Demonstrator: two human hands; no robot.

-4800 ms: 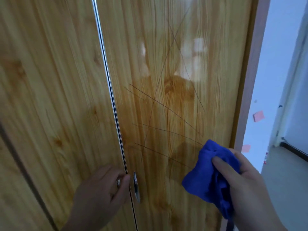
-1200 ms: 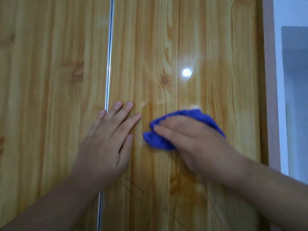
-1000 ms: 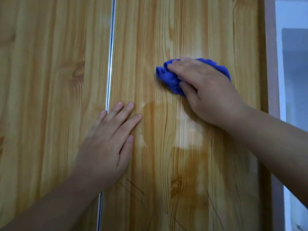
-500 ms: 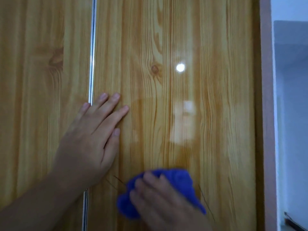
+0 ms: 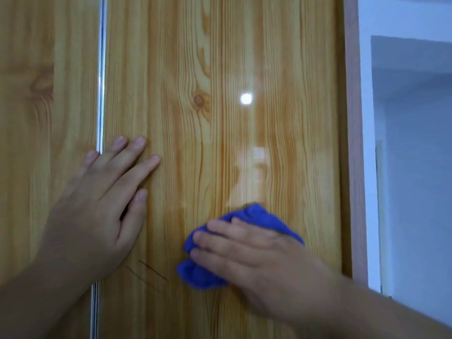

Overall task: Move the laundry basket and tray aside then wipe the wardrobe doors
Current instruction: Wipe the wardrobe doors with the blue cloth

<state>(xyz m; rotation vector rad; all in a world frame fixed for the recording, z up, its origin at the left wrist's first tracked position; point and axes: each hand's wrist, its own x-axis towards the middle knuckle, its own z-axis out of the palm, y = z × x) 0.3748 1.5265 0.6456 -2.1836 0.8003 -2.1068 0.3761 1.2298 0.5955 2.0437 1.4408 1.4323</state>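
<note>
Two glossy wood-grain wardrobe doors fill the view: the right door [image 5: 220, 118] and the left door [image 5: 44, 118], parted by a thin metal strip [image 5: 100, 81]. My right hand [image 5: 259, 263] presses a crumpled blue cloth [image 5: 203, 272] flat against the lower part of the right door. My left hand [image 5: 97, 211] lies flat with fingers spread across the strip, resting on both doors. Thin dark scratch lines [image 5: 151, 272] show between my hands. The laundry basket and tray are out of view.
The wardrobe's side frame [image 5: 352, 143] runs down the right. Beyond it are a pale wall [image 5: 364, 94] and a grey-blue opening [image 5: 413, 143]. A lamp's bright reflection [image 5: 245, 98] sits on the right door.
Over the last second my right hand swept the cloth from high on the right door down to its lower part, then slightly back up and right. My left hand stayed flat on the doors.
</note>
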